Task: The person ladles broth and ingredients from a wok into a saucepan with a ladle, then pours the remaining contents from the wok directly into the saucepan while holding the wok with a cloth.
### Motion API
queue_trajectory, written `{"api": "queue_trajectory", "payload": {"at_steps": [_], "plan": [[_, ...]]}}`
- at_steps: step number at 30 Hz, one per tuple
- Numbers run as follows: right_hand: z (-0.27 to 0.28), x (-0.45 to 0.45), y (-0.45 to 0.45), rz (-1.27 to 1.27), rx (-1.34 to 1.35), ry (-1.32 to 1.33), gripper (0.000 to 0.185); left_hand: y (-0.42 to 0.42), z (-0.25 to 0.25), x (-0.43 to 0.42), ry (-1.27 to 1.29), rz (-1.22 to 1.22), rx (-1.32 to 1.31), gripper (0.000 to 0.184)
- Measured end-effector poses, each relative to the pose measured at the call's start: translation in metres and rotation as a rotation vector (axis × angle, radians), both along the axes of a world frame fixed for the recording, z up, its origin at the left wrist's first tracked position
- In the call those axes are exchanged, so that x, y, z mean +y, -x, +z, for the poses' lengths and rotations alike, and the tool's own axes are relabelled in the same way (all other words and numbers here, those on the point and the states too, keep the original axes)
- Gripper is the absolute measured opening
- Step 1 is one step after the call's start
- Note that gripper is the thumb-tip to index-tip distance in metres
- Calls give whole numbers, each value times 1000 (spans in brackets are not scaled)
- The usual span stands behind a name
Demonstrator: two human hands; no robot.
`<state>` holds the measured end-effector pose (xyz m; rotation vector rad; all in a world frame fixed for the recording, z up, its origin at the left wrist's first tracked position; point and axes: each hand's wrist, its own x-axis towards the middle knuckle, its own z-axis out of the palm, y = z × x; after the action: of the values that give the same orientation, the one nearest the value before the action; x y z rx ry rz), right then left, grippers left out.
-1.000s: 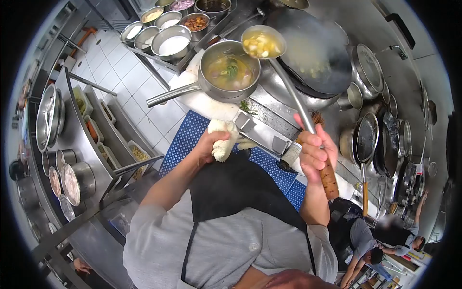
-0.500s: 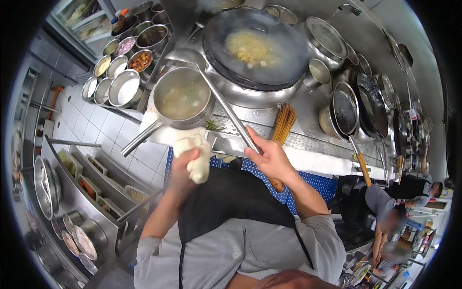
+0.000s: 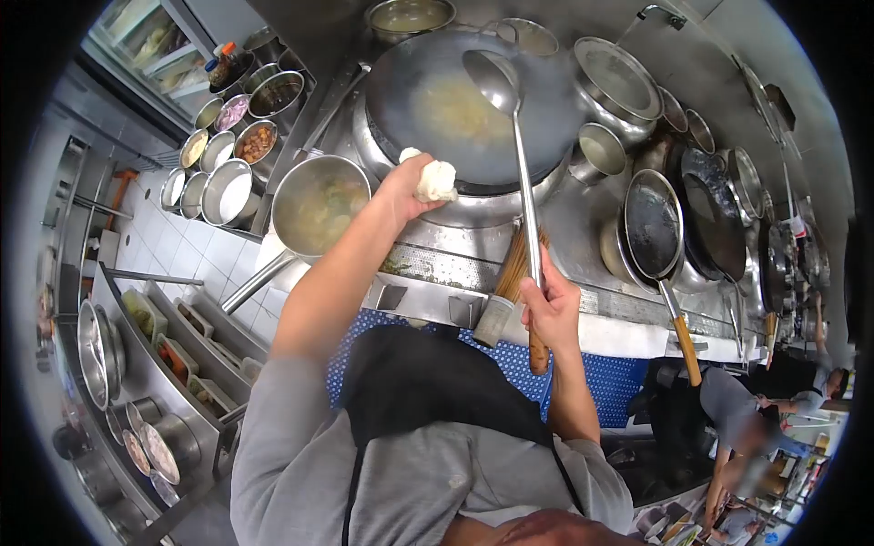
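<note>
My left hand [image 3: 408, 189] is closed around a folded white cloth [image 3: 438, 182] at the near left rim of the wok [image 3: 387, 86]. Whether the cloth presses on the rim is hidden. In the wok, a pale yellowish food [image 3: 458, 107] sits under steam. My right hand [image 3: 553, 305] grips the long handle of a ladle [image 3: 494, 82], whose wooden end sticks out below the fist. The ladle's bowl is over the far part of the wok. Beside the right hand lies a bamboo brush [image 3: 521, 264] on the stove's front edge.
A saucepan [image 3: 320, 207] of broth with food pieces stands left of the wok. Several metal seasoning pots [image 3: 228, 193] are at the far left. On the right are a strainer [image 3: 654, 223] with a wooden handle and stacked pans. Other people [image 3: 728, 400] stand at the far right.
My left hand has moved from near the saucepan's handle up to the wok rim with the cloth. The ladle's bowl has swung from beside the saucepan to over the wok.
</note>
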<state>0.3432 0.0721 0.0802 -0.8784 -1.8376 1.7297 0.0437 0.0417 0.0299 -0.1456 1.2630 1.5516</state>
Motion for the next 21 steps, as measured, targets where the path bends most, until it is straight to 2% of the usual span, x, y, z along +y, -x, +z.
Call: {"api": "queue_trajectory", "payload": {"at_steps": [1,5,8,11,14,15,18,19,21], "plan": [[-10,7,-5,-3,33,19,55,-12,12,1,9,74,-33,21],[-34,30,-10,-5,43,43,55,-35,3,8,-126,146,-57,18],[-54,44,-15,4,49,4,55,-34,-6,8,-91,154,-129,17],[-64,48,-21,10,19,-24,55,-21,2,9,-44,33,-203,15],[-65,44,-24,-14,-1,-73,54,-13,-14,31,32,56,-89,16],[-62,41,-24,-24,5,-73,54,-16,-14,29,-15,87,-131,18],[-61,26,-24,-65,22,-81,53,-27,-21,27,-29,208,-44,20],[-60,21,-26,-82,20,-86,52,-35,-9,22,-55,241,-41,17],[-54,11,-29,-117,15,-70,54,-37,-19,17,-135,236,-45,15]]}}
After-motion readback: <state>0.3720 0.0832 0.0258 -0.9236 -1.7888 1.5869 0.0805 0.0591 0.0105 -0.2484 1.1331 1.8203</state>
